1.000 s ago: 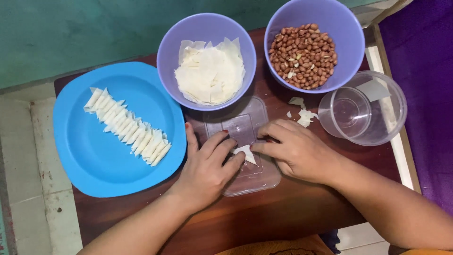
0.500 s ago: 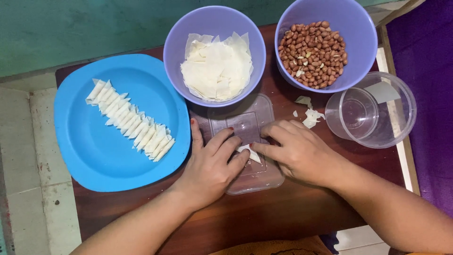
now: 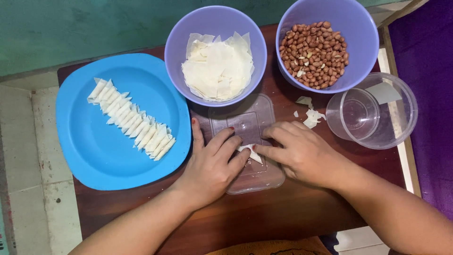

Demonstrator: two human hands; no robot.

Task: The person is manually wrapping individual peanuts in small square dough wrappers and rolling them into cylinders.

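My left hand [image 3: 212, 165] and my right hand [image 3: 299, 151] meet over a clear plastic lid [image 3: 245, 120] lying flat on the brown table [image 3: 283, 212]. Between their fingertips is a small white wrapper roll [image 3: 250, 152], pinched from both sides. A blue plate [image 3: 104, 151] on the left carries a slanted row of several finished white rolls [image 3: 132, 120]. Behind the lid, a purple bowl [image 3: 177, 52] is filled with white wrapper sheets [image 3: 217, 66]. Another purple bowl [image 3: 358, 28] at the right holds peanuts [image 3: 314, 54].
A clear round plastic container [image 3: 406, 113] with a small clear cup [image 3: 358, 113] inside stands at the right. White wrapper scraps [image 3: 309, 113] lie on the table beside it. Green wall and pale floor tiles lie at the left, purple cloth at the far right.
Both hands stay on the lid, the fingers working the small white roll. The camera view has shifted slightly, so everything sits a little further right.
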